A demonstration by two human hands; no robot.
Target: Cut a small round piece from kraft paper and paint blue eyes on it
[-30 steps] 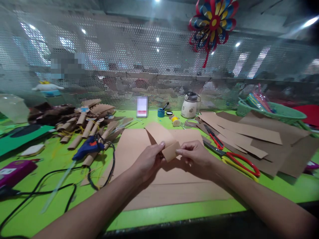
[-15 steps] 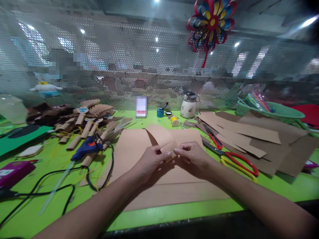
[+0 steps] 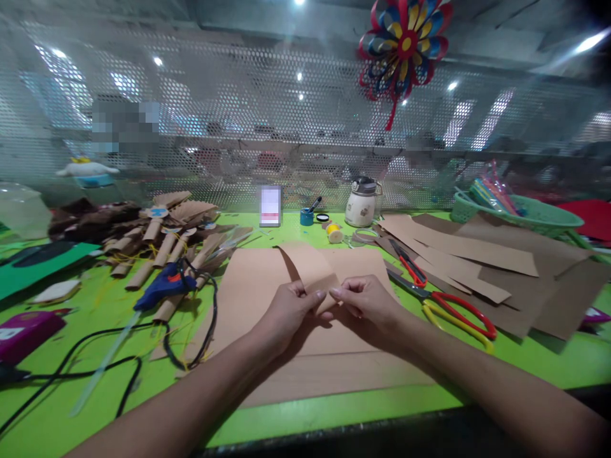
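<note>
No words or numbers can be read. A white patch with a purple mark is seen on the purple box [image 3: 29, 336] by the left edge of the bench [image 3: 334, 426], but it is too blurry to make out. The screen of the phone [image 3: 270, 207], near the far edge, is blurred too. White marks on the purple thing [image 3: 594, 316] by the right edge are too small to read.

We see a plain brown paper strip [image 3: 310, 264], curved along its length, with far end toward 11 o'clock and near end toward 5 o'clock; below it we see a wide brown sheet [image 3: 258, 273], reaching toward 9 and 3 o'clock
</note>
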